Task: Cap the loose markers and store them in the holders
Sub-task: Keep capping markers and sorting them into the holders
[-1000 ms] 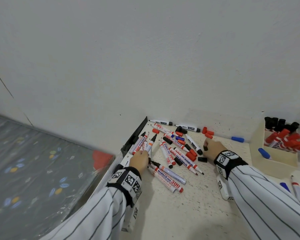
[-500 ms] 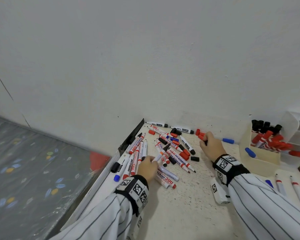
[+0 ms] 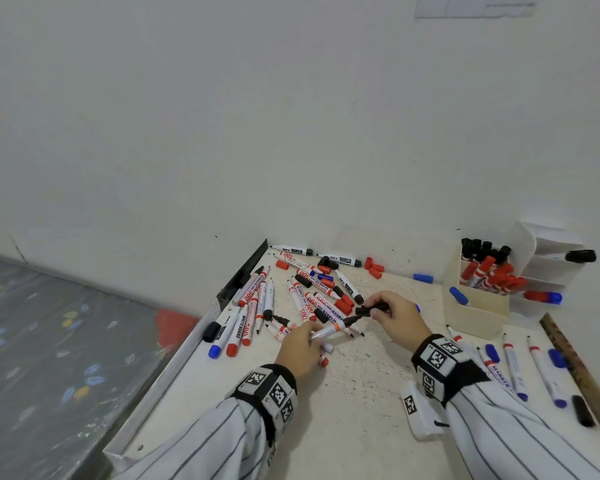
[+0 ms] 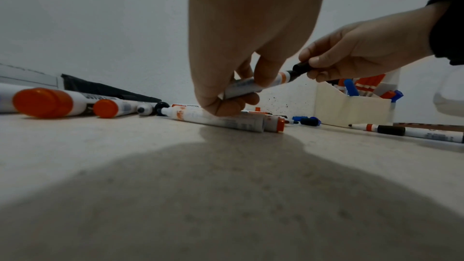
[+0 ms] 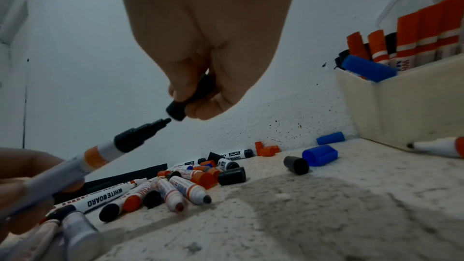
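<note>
Looking down from the head view, the left hand [image 3: 300, 348] grasps a white marker [image 3: 331, 330] by its barrel, its black tip pointing up and to the right. The right hand [image 3: 395, 315] pinches a black cap [image 3: 369, 309] just beyond that tip. Both hover over a speckled white table [image 3: 354, 427], above a heap of loose markers [image 3: 305, 299] and scattered caps. To the right, against the wall, a cream holder [image 3: 478, 306] is packed with red- and black-capped markers, and a white holder [image 3: 548, 265] stands just behind it. More uncapped markers [image 3: 513, 365] lie near the table's right edge beside a wooden ruler [image 3: 575, 362].

From the left wrist view, the left hand [image 4: 246, 47] has its fingers curled round the marker [image 4: 253, 84], lifted off the table and tilted upward. The right hand [image 4: 364, 47] holds the cap [image 4: 301, 66] at the marker's nib end. The cream holder [image 4: 351, 106] sits behind.

From the right wrist view, the right hand [image 5: 208, 43] grips the cap [image 5: 185, 102] between curled fingers and thumb, its open mouth facing the marker [image 5: 100, 152]. The black nib sits just short of the cap's mouth, with a small gap between. The left hand [image 5: 22, 176] is blurred at the lower left edge, wrapped round the barrel. The cream holder [image 5: 401, 106] stands at right with red caps poking up.
</note>
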